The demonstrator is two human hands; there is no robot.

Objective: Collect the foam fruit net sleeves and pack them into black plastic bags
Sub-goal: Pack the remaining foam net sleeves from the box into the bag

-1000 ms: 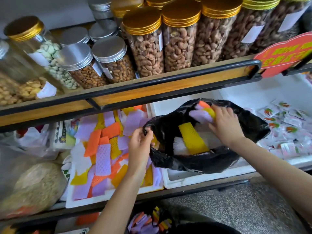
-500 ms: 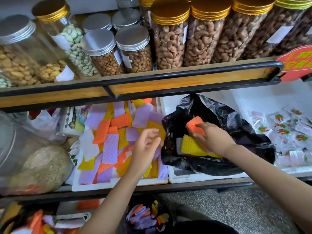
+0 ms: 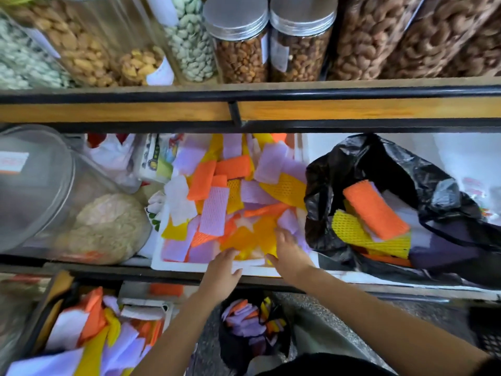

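Observation:
A white foam tray (image 3: pixel 189 265) on the middle shelf holds a loose pile of orange, yellow, purple and white foam net sleeves (image 3: pixel 214 210). Both hands reach into its near right corner. My left hand (image 3: pixel 223 270) lies over the tray's front rim with fingers extended toward the yellow sleeves. My right hand (image 3: pixel 288 253) rests flat on yellow and purple sleeves, fingers spread. To the right, a black plastic bag (image 3: pixel 379 164) lies open, with an orange sleeve (image 3: pixel 375 210) and a yellow one (image 3: pixel 352 229) inside. Neither hand touches the bag.
Jars of nuts (image 3: pixel 241 47) stand on the upper shelf behind a wood-and-black rail (image 3: pixel 271 109). A clear lidded tub (image 3: pixel 38 185) sits left of the tray. Below, a box of sleeves (image 3: pixel 89 335) and a second black bag (image 3: pixel 252 327) stand on the floor.
My right hand left the orange sleeve in the black bag and moved left into the tray. My left hand dropped toward the tray's front rim. The view tilted down.

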